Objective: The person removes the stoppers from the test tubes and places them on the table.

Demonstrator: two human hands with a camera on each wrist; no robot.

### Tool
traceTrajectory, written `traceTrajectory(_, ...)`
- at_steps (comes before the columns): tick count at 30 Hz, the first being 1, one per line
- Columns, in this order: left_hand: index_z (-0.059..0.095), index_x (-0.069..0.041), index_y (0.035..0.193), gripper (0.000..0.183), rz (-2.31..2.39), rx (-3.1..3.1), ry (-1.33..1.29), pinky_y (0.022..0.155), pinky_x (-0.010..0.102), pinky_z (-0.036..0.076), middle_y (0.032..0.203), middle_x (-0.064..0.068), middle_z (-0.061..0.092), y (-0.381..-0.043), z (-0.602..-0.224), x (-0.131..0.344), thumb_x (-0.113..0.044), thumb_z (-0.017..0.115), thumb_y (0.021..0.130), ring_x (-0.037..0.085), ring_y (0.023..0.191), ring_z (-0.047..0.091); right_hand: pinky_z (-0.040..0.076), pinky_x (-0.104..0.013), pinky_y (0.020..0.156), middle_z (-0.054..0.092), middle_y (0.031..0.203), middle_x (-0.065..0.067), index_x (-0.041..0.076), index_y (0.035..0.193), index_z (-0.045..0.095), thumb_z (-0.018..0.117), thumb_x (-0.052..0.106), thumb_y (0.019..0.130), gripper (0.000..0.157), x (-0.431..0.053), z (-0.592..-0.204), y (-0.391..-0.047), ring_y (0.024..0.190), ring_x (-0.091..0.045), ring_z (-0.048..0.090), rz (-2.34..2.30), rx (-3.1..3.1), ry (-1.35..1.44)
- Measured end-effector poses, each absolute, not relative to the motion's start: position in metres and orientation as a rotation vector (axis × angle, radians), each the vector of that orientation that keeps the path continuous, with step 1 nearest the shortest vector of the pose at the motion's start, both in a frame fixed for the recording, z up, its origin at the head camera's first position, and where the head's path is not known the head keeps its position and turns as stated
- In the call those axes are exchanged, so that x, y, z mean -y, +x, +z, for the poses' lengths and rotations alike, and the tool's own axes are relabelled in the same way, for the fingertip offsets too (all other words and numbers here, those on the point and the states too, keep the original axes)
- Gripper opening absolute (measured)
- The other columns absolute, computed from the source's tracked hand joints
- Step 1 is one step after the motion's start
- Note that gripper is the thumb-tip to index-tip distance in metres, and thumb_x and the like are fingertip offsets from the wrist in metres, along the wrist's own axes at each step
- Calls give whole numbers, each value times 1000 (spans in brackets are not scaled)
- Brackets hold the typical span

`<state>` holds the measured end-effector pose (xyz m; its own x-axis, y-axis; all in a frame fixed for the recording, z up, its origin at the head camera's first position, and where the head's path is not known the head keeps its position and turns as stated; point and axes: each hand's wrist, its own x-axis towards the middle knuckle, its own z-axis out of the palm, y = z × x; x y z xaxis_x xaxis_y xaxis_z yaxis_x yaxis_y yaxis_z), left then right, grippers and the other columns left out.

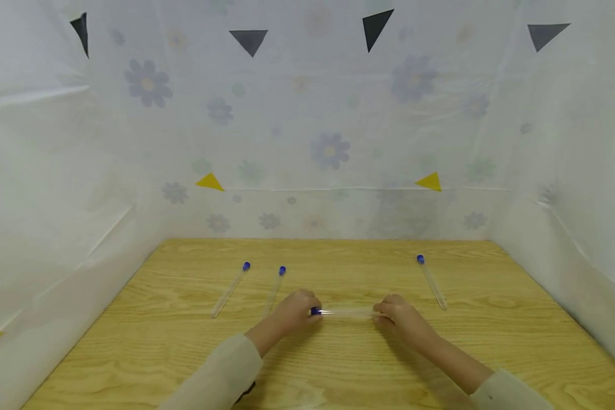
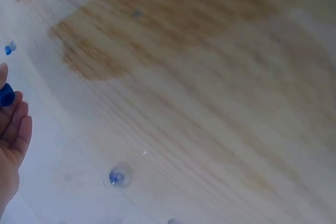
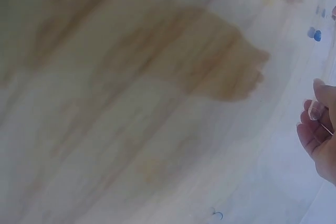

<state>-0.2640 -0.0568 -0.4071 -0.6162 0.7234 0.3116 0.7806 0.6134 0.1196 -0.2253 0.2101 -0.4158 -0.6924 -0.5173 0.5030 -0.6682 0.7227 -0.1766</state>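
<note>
Centrally, over a wood-grain table (image 1: 307, 376), a person's two hands hold a clear tube (image 1: 345, 313) level, running left to right. The left hand (image 1: 293, 313) pinches its left end, thumb and curled fingers closed about the blue cap (image 1: 315, 311). The right hand (image 1: 402, 320) pinches the plain right end between thumb and fingertips, the other fingers curled. Whether the tube touches the wood, I cannot tell.

Three more capped tubes lie on the table, blue caps at their far ends. The left tube (image 1: 228, 292) slants, its near end further left; the middle tube (image 1: 275, 289) lies just beyond the left hand; the right tube (image 1: 433, 286) lies beyond the right hand, near end angled right.

Pale sleeves (image 1: 225, 370) cover the forearms. Behind, a white flowered sheet (image 1: 287, 119) carries black triangles (image 1: 249, 41) and yellow triangles (image 1: 211, 182).
</note>
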Motion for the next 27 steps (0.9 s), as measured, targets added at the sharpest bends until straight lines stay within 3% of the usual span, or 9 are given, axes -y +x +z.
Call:
traceTrajectory(13,70,-6,83,14,-292,2580,-1238,59,12,45,76,1,63,-255,-407,66,-21,71,81,8,67,56,53,-19,64,65,82,-7,-2,88,68,75,1,70,20,-203,-419,-220,74,-18,60,496,2459,942)
traceTrajectory(27,71,-9,81,14,-286,2565,-1229,60,13,45,75,-2,62,-246,-411,76,-23,71,82,5,67,54,50,-16,61,65,77,-2,4,83,68,76,0,66,19,-197,-418,-215,70,-12,56,438,2369,1001)
